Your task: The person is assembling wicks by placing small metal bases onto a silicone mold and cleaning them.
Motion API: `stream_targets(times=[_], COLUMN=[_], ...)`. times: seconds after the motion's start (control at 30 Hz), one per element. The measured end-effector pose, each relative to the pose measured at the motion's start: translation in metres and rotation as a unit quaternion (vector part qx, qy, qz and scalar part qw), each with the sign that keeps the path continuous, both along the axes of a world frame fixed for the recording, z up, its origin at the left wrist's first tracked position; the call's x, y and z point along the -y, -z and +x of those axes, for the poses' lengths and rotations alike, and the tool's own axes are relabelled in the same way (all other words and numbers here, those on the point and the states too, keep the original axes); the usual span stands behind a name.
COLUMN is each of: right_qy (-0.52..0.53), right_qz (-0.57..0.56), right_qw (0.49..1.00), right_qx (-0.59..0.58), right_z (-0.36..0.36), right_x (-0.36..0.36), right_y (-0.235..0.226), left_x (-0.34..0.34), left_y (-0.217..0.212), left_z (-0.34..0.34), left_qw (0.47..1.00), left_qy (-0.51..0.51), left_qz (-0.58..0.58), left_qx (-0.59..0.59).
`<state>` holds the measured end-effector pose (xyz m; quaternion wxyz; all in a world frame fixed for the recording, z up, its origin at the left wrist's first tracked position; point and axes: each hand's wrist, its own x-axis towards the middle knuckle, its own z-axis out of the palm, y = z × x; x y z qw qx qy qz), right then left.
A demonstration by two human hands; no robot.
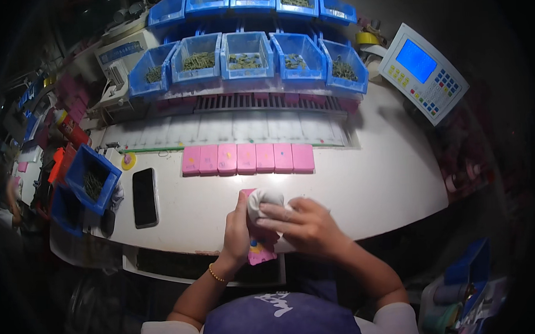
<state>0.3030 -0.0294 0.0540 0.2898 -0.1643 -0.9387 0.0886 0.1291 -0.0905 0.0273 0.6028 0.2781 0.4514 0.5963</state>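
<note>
My left hand grips a flat pink case upright over the front edge of the white table. My right hand presses a crumpled white cloth against the top of that case. A row of several pink cases lies flat on the table just beyond my hands.
A black phone lies at the left. A blue bin of small dark parts sits at the table's left edge. Two tiers of blue bins with greenish parts line the back. A grey control panel with a blue screen stands at the right.
</note>
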Motion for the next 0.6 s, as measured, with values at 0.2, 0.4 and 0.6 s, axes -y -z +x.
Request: stream_targets(times=[0.2,0.4,0.6], right_qy=[0.254,0.043,-0.01], right_qz=[0.03,-0.05,-0.057], right_qw=[0.964,0.987,0.986], right_qx=[-0.073,-0.148,-0.156], right_z=[0.038,0.019,-0.005], right_x=[-0.018,0.036,0.046], right_y=[-0.006,0.02,0.028], left_x=[-0.009,-0.016,-0.014], left_y=[-0.006,-0.01,-0.01], left_z=[-0.013,-0.009,-0.005], left_qw=[0.998,0.994,0.994], left_qy=[-0.03,-0.03,-0.049], left_qz=[-0.032,-0.024,-0.025], left_qx=[0.048,0.099,0.094])
